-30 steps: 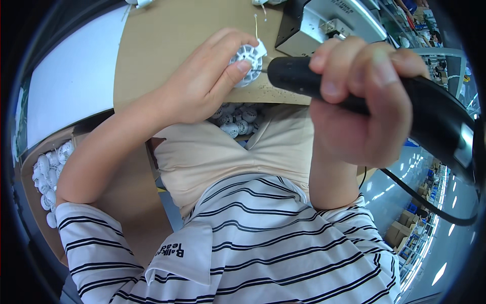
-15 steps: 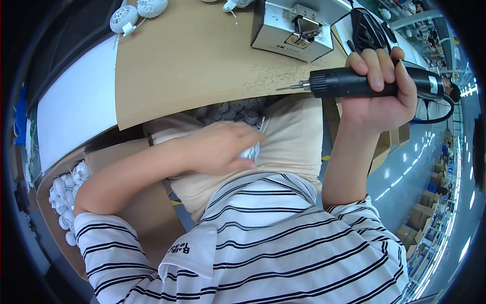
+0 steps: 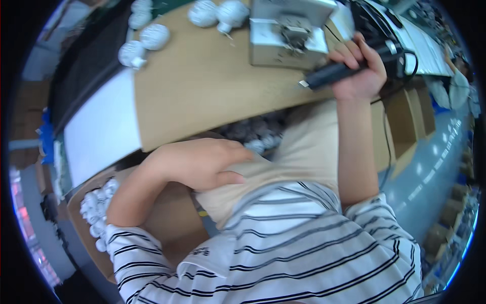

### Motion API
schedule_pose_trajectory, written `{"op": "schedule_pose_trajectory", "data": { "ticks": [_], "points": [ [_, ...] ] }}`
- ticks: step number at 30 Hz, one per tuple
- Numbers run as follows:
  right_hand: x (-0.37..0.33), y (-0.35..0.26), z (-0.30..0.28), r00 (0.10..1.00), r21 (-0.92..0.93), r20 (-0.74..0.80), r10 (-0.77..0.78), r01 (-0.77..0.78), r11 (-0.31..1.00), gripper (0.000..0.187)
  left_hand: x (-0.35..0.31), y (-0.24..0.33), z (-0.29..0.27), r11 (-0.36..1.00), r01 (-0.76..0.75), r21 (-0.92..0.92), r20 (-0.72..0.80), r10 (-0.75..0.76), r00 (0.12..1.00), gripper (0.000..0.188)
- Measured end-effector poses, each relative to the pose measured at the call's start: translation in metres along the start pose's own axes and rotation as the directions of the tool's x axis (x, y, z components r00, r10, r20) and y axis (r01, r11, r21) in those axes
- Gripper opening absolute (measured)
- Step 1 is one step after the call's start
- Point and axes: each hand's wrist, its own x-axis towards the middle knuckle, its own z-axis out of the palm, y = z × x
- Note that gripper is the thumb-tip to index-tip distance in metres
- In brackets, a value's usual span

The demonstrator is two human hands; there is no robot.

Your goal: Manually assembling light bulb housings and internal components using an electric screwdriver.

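Raised at the right, my right hand (image 3: 362, 73) is wrapped round a black electric screwdriver (image 3: 329, 76). The tool's front end points left over the brown cardboard sheet, and its bit is smeared by motion. My left hand (image 3: 207, 161) is palm down over my lap, thumb and fingers apart, with nothing visible between them; the palm is hidden. Beyond its fingertips, under the table edge, lie several round whitish parts (image 3: 260, 139). A silver metal box-shaped fixture (image 3: 286, 55) with a small clamp-like piece on its front stands on the table near the screwdriver.
Round white vented parts (image 3: 202, 12) lie in pairs along the far side of the cardboard sheet (image 3: 202, 86). A carton (image 3: 174, 218) at my left holds many similar white parts (image 3: 96, 207). Open cartons (image 3: 405, 114) stand at right, and a cable (image 3: 387, 147) hangs beside my right forearm.
The view has shifted and turned. My right hand with the screwdriver has moved back toward the metal fixture. The white thing seen under my left fingers is no longer visible there.
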Motion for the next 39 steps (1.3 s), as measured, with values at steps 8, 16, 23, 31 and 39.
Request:
{"op": "schedule_pose_trajectory", "data": {
  "ticks": [8,16,23,31,39],
  "points": [
    [0.014,-0.006,-0.068,0.962,0.465,0.182,0.205,-0.268,0.844,0.023,-0.033,-0.052,-0.116,0.904,0.426,0.019,-0.89,-0.179,0.42,0.029],
    [0.015,0.0,-0.065,0.959,0.302,0.112,0.26,-0.283,0.911,0.025,-0.031,-0.206,-0.246,0.551,0.833,0.054,-0.948,-0.235,0.216,0.047],
    [0.014,-0.002,-0.065,0.969,0.322,0.033,0.244,-0.241,0.915,0.027,0.019,-0.266,-0.297,0.177,0.982,-0.064,-0.887,-0.46,0.025,0.058],
    [0.019,-0.001,-0.069,0.956,0.371,0.173,0.238,-0.287,0.883,0.028,0.035,-0.261,-0.269,0.099,0.984,0.146,-0.91,-0.376,0.173,0.059],
    [0.019,0.0,-0.07,0.947,0.396,0.221,0.233,-0.305,0.866,0.029,0.011,-0.223,-0.287,0.273,0.961,-0.05,-0.98,-0.2,0.006,0.046]
  ]
}}
